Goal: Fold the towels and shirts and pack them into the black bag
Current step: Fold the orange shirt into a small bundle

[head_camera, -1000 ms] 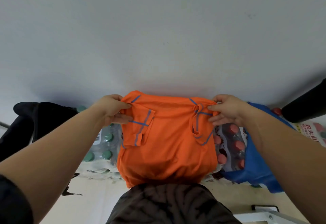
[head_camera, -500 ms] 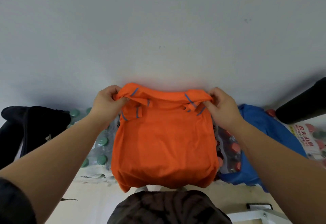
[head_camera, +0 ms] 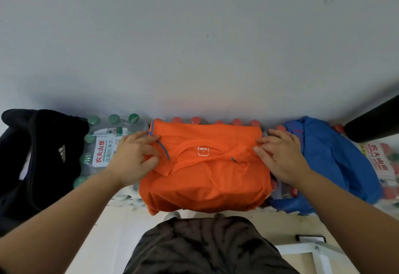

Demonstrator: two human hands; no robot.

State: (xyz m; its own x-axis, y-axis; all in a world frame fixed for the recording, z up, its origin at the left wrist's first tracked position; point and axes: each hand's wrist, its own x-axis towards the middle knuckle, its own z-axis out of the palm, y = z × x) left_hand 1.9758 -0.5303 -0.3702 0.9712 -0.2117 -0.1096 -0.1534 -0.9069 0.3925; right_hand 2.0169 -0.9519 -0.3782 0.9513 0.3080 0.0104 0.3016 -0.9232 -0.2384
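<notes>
An orange shirt point(head_camera: 205, 176) with blue trim lies partly folded on top of packs of bottled water, neck label facing up. My left hand point(head_camera: 131, 159) holds its left edge by the blue-trimmed sleeve, fingers bent over the cloth. At the right edge my right hand point(head_camera: 280, 157) pinches the fabric between thumb and fingertips. The black bag point(head_camera: 43, 155) with a white logo sits at the far left, apart from the shirt. A blue garment point(head_camera: 328, 157) lies crumpled to the right, under my right wrist.
Shrink-wrapped water packs with green caps point(head_camera: 103, 150) and red caps point(head_camera: 380, 163) line a pale wall. A black cylinder point(head_camera: 373, 122) juts in at the upper right. A white metal frame point(head_camera: 311, 250) stands on the floor at the lower right, by my dark shorts point(head_camera: 205, 247).
The shirt was held up in the air by its shoulders; its top has been folded over and it now lies on the water packs, both hands lowered to its side edges.
</notes>
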